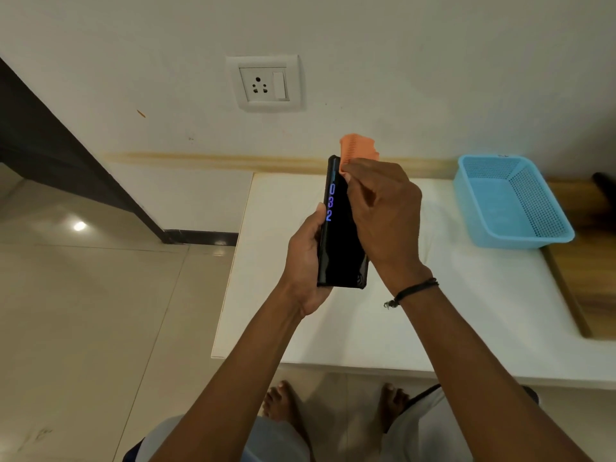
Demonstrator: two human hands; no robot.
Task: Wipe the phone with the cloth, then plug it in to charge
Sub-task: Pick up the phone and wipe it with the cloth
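Note:
A black phone (338, 248) stands upright above the white table, its dark screen showing blue digits near the top. My left hand (305, 261) grips its lower left edge from behind. My right hand (383, 215) pinches an orange cloth (358, 150) and holds it against the top of the screen, covering the phone's upper right part. A white wall socket (265, 83) with a switch sits on the wall above, with nothing plugged into it. No charger or cable is visible.
A white table (266, 295) runs along the wall. A light blue perforated basket (513, 200) stands at its far right, beside a wooden surface (586, 278). A dark door frame (66, 155) is at left. My bare feet (333, 405) are on the tiled floor.

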